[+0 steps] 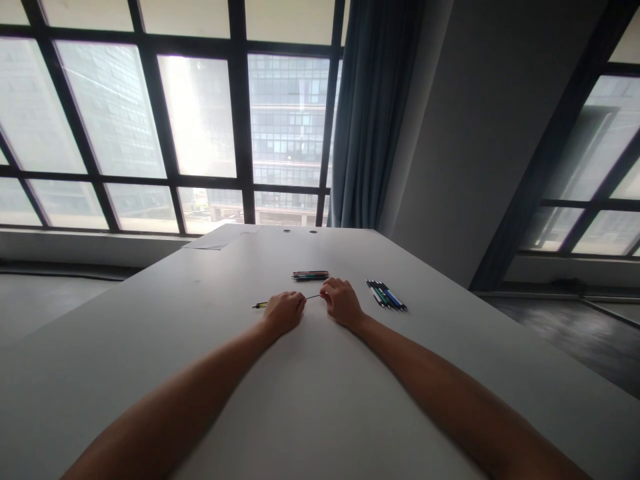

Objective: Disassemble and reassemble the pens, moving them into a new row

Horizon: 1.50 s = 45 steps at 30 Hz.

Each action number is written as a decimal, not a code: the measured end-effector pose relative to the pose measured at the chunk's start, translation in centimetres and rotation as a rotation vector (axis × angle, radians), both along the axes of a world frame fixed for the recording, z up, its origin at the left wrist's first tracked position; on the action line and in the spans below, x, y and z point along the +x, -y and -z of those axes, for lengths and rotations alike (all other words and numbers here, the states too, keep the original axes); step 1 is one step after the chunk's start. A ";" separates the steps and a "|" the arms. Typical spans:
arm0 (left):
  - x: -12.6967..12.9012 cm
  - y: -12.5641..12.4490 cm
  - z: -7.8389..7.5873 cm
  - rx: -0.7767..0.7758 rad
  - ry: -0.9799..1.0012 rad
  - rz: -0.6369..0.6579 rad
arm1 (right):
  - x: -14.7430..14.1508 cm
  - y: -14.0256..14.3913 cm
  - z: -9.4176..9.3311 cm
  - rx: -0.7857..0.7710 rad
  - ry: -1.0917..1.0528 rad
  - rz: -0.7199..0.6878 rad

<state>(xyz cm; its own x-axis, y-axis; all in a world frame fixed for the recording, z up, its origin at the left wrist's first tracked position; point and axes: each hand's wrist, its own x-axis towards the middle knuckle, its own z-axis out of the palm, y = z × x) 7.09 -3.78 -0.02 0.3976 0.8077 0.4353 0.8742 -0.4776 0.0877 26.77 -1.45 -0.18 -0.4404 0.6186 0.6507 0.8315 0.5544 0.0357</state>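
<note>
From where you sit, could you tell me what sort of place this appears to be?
Probably an office or meeting room high in a city building. A long white table with two cable holes carries small batches of pens, tall grid windows face a glass tower, and a blue curtain hangs beside them.

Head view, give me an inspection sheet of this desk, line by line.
Surface: pale grey table, two round holes near the far edge.
Job's things: thin dark pen with yellow end, held between left hand and right hand.
Clutter: bundle of red and dark pens; fan of blue, green and black pens; sheet of paper at far corner.
Hands: both closed on the pen.
Cables: nothing seen.
Surroundings: gridded window, blue-grey curtain.
</note>
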 end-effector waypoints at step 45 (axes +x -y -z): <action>-0.3 -1.3 1.4 0.003 0.086 0.235 | -0.6 0.8 0.0 0.006 -0.014 -0.248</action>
<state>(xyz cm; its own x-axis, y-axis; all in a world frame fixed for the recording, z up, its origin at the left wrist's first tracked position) 6.76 -2.45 -1.38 0.5361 0.6960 0.4777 0.7283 -0.6675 0.1550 26.14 -2.29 -0.19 -0.5692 0.4889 0.6610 0.6708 0.7411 0.0295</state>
